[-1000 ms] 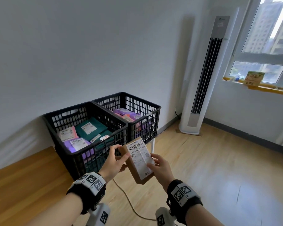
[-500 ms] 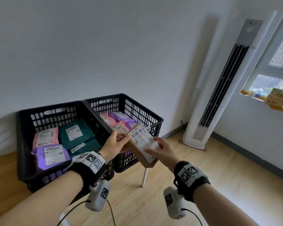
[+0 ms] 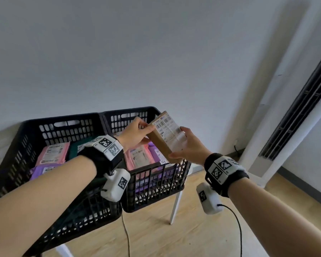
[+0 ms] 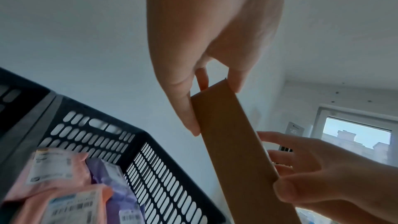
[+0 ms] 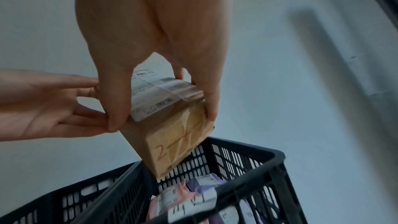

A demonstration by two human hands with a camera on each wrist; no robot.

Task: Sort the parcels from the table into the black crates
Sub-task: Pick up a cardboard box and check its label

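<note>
- Cardboard parcel (image 3: 166, 135): brown box, held tilted in the air above the right black crate (image 3: 156, 184), one end higher and nearer the wall.
- Shipping label (image 3: 170, 129): white, on the upper face of the parcel. A barcode is printed near the top; below it the digits read roughly "162-165-01"; the smaller print is too blurred to read.
- Handwriting: the right wrist view shows an orange "2" and crossing orange lines on the taped end face (image 5: 178, 140) of the parcel.
- Left hand (image 3: 135, 135): arm extended forward over the crates. The fingers (image 4: 185, 108) and thumb pinch the upper end of the parcel.
- Right hand (image 3: 190, 146): arm extended forward. The thumb (image 5: 117, 101) presses one long side and the fingers the opposite side, so the hand grips the lower end of the parcel.
- Both wrists carry black bands with square black-and-white markers.
- Right black crate contents: pink and purple soft parcels (image 3: 141, 157) with white labels; text unreadable.
- Left black crate (image 3: 50, 127): touching the right one. It holds pink (image 3: 53, 152), purple and dark green soft parcels with white labels.
- The crates stand on a support with white legs (image 3: 176, 206) over a wooden floor.
</note>
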